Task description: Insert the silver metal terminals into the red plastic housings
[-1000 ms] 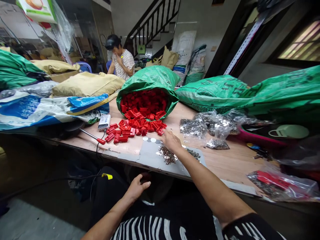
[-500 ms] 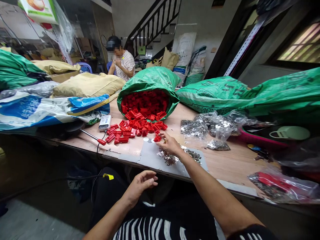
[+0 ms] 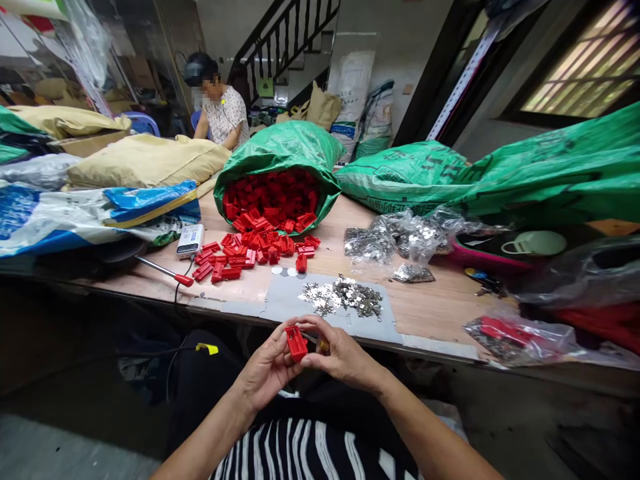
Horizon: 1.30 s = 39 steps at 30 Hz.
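Observation:
In front of my lap, my left hand (image 3: 267,373) is closed on a small red plastic housing (image 3: 297,344), its open hollow side facing up. My right hand (image 3: 340,353) is closed too, thumb and fingers at the right side of the same housing. A small yellow piece (image 3: 324,345) shows among the right fingers; its kind is hidden. Beyond the hands, thin shiny metal pieces (image 3: 345,297) lie heaped on a grey mat (image 3: 280,293). More red housings (image 3: 240,253) are strewn on the table before a green sack (image 3: 285,147) full of them.
A red-tipped metal rod (image 3: 170,272) and a white box-shaped device (image 3: 191,240) lie left. Bags of metal pieces (image 3: 370,245), a pink tray (image 3: 480,259) and a plastic bag with red contents (image 3: 520,337) stand right. A person (image 3: 225,110) sits across the table.
My right hand has come back from the red pile to my left hand, bringing a red housing. Both hands now meet at it; the left fingers have closed. The view has shifted slightly.

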Available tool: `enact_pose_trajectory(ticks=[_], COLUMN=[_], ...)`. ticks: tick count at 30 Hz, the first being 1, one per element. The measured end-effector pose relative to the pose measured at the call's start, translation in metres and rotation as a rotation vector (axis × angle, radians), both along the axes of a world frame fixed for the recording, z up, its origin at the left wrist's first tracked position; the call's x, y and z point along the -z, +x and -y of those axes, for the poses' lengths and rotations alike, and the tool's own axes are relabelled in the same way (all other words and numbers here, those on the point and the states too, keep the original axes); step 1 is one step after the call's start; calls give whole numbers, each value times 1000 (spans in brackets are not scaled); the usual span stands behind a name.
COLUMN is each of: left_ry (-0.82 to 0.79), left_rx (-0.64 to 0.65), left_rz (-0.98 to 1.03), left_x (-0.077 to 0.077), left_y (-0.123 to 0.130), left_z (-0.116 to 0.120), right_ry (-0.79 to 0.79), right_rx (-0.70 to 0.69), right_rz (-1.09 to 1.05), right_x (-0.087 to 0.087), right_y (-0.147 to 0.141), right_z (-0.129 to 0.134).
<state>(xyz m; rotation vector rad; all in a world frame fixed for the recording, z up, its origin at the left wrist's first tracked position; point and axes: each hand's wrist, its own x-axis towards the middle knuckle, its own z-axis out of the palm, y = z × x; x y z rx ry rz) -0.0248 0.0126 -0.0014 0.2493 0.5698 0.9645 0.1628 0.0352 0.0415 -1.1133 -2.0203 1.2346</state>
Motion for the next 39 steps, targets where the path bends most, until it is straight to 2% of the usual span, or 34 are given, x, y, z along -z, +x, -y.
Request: enact_pose_trajectory(ticks=[1, 3, 5, 7, 11, 18, 23, 27, 33, 36, 39], left_ry=[1, -6, -18, -25, -17, 54, 144, 254, 486, 582, 637], left_rx=[7, 9, 7, 9, 23, -25, -111, -211, -333, -349, -361], left_rz=[-18, -50, -71, -79, -91, -143, -205, -351, -703, -823, -890], left_x=[-2, -7, -10, -11, -10, -12, -13, -14, -15, -15, -16], left_y=[-1, -2, -2, -1, 2, -2, 0, 7, 10, 10, 9], left_z=[1, 1, 1, 0, 0, -2, -5, -7, -9, -9, -7], right_ry=[15, 137, 303, 370, 406, 398, 455, 496, 333, 293, 281], right_rx=[43, 221, 417, 506, 486, 483, 489, 489, 335, 279, 243], right_rz=[37, 148, 352, 563, 809, 952, 866, 698, 274, 195, 160], right_x=[2, 6, 8, 9, 7, 8, 10, 8, -11, -17, -16], right_y=[8, 27, 43, 53, 52, 36, 42, 45, 32, 20, 13], right_z=[-4, -16, -29, -39, -51, -61, -60, -55, -31, -17, -9])
